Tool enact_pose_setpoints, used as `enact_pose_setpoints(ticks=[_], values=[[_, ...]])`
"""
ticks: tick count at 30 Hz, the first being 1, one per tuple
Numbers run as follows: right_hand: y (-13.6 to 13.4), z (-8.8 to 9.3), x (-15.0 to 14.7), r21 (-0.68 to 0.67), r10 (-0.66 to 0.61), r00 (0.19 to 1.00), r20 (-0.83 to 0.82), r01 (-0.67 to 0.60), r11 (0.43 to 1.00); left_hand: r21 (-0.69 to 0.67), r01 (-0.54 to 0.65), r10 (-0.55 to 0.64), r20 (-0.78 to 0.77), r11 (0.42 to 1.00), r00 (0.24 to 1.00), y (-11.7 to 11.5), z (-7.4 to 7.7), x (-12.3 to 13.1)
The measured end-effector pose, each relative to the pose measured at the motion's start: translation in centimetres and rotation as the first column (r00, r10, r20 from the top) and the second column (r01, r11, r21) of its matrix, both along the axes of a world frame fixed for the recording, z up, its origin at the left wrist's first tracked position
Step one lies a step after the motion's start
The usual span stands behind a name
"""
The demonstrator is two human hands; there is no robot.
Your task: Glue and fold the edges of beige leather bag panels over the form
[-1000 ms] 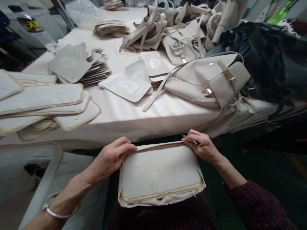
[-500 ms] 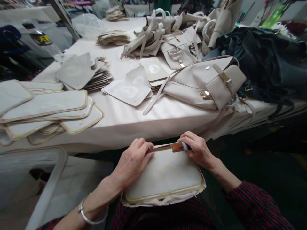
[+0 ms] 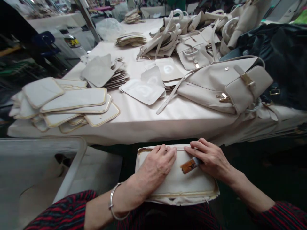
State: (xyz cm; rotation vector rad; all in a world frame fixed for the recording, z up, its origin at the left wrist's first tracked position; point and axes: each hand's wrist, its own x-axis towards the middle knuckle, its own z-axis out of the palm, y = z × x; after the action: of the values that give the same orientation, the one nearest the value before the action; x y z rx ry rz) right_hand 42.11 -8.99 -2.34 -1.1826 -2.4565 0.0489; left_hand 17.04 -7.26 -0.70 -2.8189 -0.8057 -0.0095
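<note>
A cream bag piece (image 3: 165,188) with rounded corners and a yellowish glue line near its edge lies over my lap. My left hand (image 3: 153,169) rests across it, fingers bent onto the far edge, holding it; its thumb is hidden. My right hand (image 3: 213,159) has its fingertips at the same far edge, to the right of the left hand. Tucked in the right hand is a small tool (image 3: 189,165) with a flat orange-brown end and a grey collar, pointing left over the panel. The rest of the tool is hidden by the palm.
Ahead is a cloth-covered table (image 3: 141,127). Glue-edged panels (image 3: 74,99) lie at its left, with plain stacked panels (image 3: 144,89) further in. A cream backpack (image 3: 206,83) and dark bags (image 3: 283,60) are at the right. A plastic bin (image 3: 72,179) stands at my left.
Both hands have shifted right along the far edge, closer together. The tool has dropped from the edge to over the panel's face. The view has turned left.
</note>
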Motion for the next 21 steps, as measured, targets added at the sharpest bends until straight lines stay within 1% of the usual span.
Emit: enact_pose_setpoints(ticks=[2, 4, 6, 7, 9, 12, 13, 14, 15, 16, 17, 18, 19, 20, 21], values=[[0.1, -0.4, 0.2, 0.035, 0.011, 1.0, -0.006, -0.011, 0.999, 0.035, -0.039, 0.041, -0.046, 0.999, 0.998, 0.0, -0.2, -2.3], [0.3, -0.6, 0.1, 0.061, 0.023, 1.0, -0.004, -0.023, 0.998, 0.064, -0.109, 0.114, -0.087, 0.992, 0.99, -0.1, -0.2, -4.6], [0.4, -0.5, -0.2, 0.071, 0.021, 1.0, 0.013, -0.022, 0.997, 0.077, -0.161, 0.169, -0.097, 0.984, 0.981, -0.4, -0.2, -6.1], [0.4, -0.4, -0.5, 0.068, 0.014, 1.0, 0.028, -0.016, 0.998, 0.081, -0.183, 0.19, -0.093, 0.98, 0.977, -0.5, -0.1, -6.3], [0.3, 0.0, -0.9, 0.043, -0.008, 0.998, 0.062, 0.006, 0.999, 0.085, -0.214, 0.221, -0.079, 0.973, 0.972, -0.6, 0.0, -6.1], [0.3, 0.9, -1.1, -0.043, -0.029, 0.998, 0.063, 0.031, 0.999, 0.088, -0.234, 0.238, -0.046, 0.968, 0.97, -0.7, 0.4, -4.5], [0.5, 1.3, -1.1, -0.097, -0.037, 0.999, 0.024, 0.039, 0.995, 0.094, -0.232, 0.236, -0.037, 0.968, 0.971, -0.8, 0.4, -3.9], [0.6, 1.8, -1.0, -0.164, -0.064, 0.997, -0.053, 0.054, 0.985, 0.102, -0.232, 0.236, -0.028, 0.967, 0.971, -0.9, 0.5, -3.3], [0.9, 2.4, -1.1, -0.242, -0.121, 0.978, -0.168, 0.078, 0.967, 0.106, -0.234, 0.237, -0.019, 0.966, 0.971, -1.0, 0.5, -2.8], [1.3, 3.0, -1.2, -0.321, -0.207, 0.924, -0.321, 0.099, 0.942, 0.105, -0.238, 0.241, -0.013, 0.966, 0.971, -1.1, 0.4, -2.3], [1.7, 3.5, -1.5, -0.386, -0.301, 0.814, -0.496, 0.103, 0.917, 0.104, -0.248, 0.25, -0.006, 0.963, 0.968, -1.2, 0.4, -1.8], [2.1, 4.0, -1.9, -0.432, -0.379, 0.644, -0.664, 0.083, 0.898, 0.104, -0.263, 0.264, 0.002, 0.959, 0.965, -1.4, 0.3, -1.2], [2.6, 4.2, -2.5, -0.455, -0.425, 0.439, -0.792, 0.04, 0.89, 0.109, -0.27, 0.27, 0.012, 0.957, 0.963, -1.6, 0.1, -0.7], [3.1, 4.3, -3.2, -0.458, -0.44, 0.245, -0.864, -0.018, 0.889, 0.12, -0.266, 0.266, 0.022, 0.956, 0.964, -1.8, 0.0, -0.1], [3.5, 4.2, -4.0, -0.448, -0.44, 0.094, -0.893, -0.078, 0.891, 0.135, -0.261, 0.259, 0.029, 0.956, 0.965, -2.0, -0.1, 0.4]])
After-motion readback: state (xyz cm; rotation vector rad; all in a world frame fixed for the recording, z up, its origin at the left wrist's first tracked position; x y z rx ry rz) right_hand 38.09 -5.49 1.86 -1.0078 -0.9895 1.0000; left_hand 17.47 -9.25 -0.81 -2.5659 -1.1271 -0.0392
